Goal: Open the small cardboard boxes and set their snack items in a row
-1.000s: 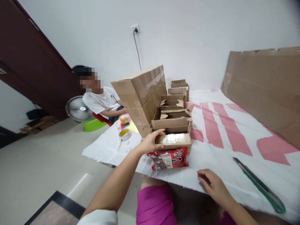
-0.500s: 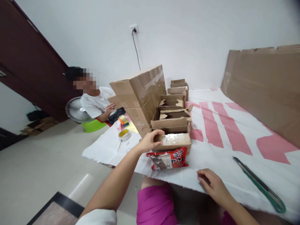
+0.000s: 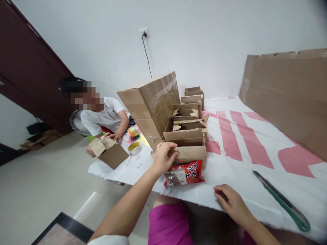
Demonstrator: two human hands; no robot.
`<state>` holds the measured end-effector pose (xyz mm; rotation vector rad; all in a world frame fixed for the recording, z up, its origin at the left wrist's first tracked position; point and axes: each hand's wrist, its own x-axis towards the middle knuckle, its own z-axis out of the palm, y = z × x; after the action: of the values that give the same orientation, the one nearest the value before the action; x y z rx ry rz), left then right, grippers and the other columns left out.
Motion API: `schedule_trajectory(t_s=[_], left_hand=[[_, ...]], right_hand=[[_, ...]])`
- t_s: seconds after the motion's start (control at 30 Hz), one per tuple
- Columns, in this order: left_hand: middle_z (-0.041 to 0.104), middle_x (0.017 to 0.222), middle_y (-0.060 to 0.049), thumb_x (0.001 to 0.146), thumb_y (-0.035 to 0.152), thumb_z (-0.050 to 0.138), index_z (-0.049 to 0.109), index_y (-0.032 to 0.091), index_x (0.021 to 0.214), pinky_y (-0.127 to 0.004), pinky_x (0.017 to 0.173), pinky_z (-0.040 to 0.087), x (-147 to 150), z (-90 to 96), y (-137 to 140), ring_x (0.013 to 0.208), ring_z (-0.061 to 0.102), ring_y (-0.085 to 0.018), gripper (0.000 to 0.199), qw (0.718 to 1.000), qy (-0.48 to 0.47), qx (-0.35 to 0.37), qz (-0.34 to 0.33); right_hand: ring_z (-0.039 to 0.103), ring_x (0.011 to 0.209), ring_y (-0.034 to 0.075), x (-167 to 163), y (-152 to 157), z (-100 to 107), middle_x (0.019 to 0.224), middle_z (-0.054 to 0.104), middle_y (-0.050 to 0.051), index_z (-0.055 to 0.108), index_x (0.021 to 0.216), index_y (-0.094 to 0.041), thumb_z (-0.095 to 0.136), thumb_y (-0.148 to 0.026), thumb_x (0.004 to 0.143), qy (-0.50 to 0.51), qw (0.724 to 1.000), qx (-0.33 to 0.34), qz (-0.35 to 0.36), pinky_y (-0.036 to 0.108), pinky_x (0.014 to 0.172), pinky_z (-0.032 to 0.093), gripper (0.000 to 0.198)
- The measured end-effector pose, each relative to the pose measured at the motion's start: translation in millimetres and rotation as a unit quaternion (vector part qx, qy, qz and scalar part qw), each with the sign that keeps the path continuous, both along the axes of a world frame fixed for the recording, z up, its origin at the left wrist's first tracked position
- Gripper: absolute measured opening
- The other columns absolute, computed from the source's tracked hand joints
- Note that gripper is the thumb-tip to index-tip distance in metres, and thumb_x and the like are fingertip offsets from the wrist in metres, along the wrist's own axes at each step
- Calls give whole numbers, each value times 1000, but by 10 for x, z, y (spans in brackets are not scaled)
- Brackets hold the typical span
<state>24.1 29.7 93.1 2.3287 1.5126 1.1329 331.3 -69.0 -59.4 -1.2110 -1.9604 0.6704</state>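
Left hand point(image 3: 163, 157): fingers parted at carton point(image 3: 191, 154), grip unclear | right hand point(image 3: 232, 201): fingers loosely curled, empty | red packet point(image 3: 187, 174) alongside carton

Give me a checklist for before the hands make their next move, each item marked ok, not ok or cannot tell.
1. Left hand at the front box: ok, at its left end.
2. Left grip firm: cannot tell.
3. Right hand free: ok, nothing visible in it.
4. Space before the front box clear: not ok, the packet lies right there.
5. Knife apart from both hands: ok, it lies to the right of the right hand.
6. Co-worker's hands away from the left hand: ok, they are at another box farther left.
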Motion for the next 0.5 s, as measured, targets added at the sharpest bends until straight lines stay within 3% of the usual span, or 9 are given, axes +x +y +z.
schedule_trajectory(t_s=[0.17,0.37,0.5], left_hand=[[68,95,-7,84,29,64,60,20,104,-48,101,32,157,-241,-489,93,62,-24,22,976,112,183,23],[65,115,-11,87,32,60,58,20,119,-50,108,24,235,-878,-834,111,56,-28,35,976,182,114,25],[58,128,-13,89,25,55,55,21,125,-53,111,23,258,-1120,-856,123,49,-30,37,976,192,96,49]], right_hand=[[65,91,21,1,-6,17,99,68,9,63,102,-21,48,-34,95,3,1000,-8,7,34,83,53,21],[65,92,22,0,-9,35,99,68,9,63,103,-21,47,-34,95,7,1000,-15,12,35,83,53,22],[65,92,22,-5,-16,58,98,68,9,63,102,-21,47,-34,95,8,999,-26,16,35,82,53,22]])
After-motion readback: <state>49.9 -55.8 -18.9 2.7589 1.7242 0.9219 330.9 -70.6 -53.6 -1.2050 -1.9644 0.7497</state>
